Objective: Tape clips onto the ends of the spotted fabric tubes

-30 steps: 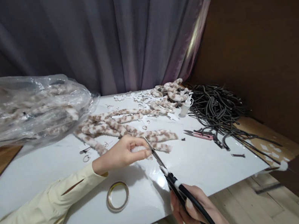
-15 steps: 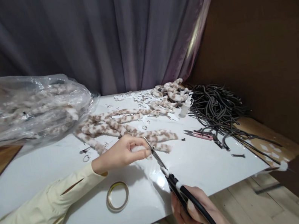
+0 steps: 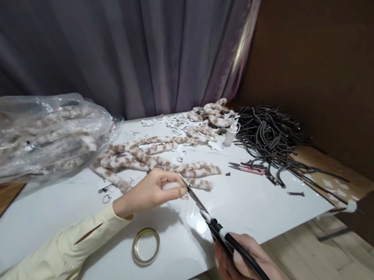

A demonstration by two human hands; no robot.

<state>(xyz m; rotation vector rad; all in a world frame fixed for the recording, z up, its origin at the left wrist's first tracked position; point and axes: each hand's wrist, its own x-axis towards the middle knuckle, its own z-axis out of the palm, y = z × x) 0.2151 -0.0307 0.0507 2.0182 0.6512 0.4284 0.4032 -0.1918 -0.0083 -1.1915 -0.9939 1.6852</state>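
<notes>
My left hand [image 3: 154,188] hovers over the white table, thumb and forefinger pinched together. A bit of white shows by the fingers, but what they hold is mostly hidden. My right hand [image 3: 243,259] is wrapped round the black handles of a pair of scissors [image 3: 196,198]. The blades point up and left, and their tips meet the left fingertips. Behind the left hand lie several fluffy white-and-brown strips [image 3: 133,161]. A roll of tape [image 3: 146,246] lies flat on the table below the left wrist.
Pink thread snips [image 3: 249,168] lie right of centre, near a heap of black cords [image 3: 272,133]. A small translucent bottle [image 3: 230,135] stands beside curled fluffy pieces [image 3: 213,114]. Metal rings and white tags [image 3: 173,123] are scattered behind. At left lies a filled clear plastic bag [image 3: 36,136].
The view has shifted very slightly. Both hands and the scissors keep nearly the same pose, with the blade tips still at the left fingertips.
</notes>
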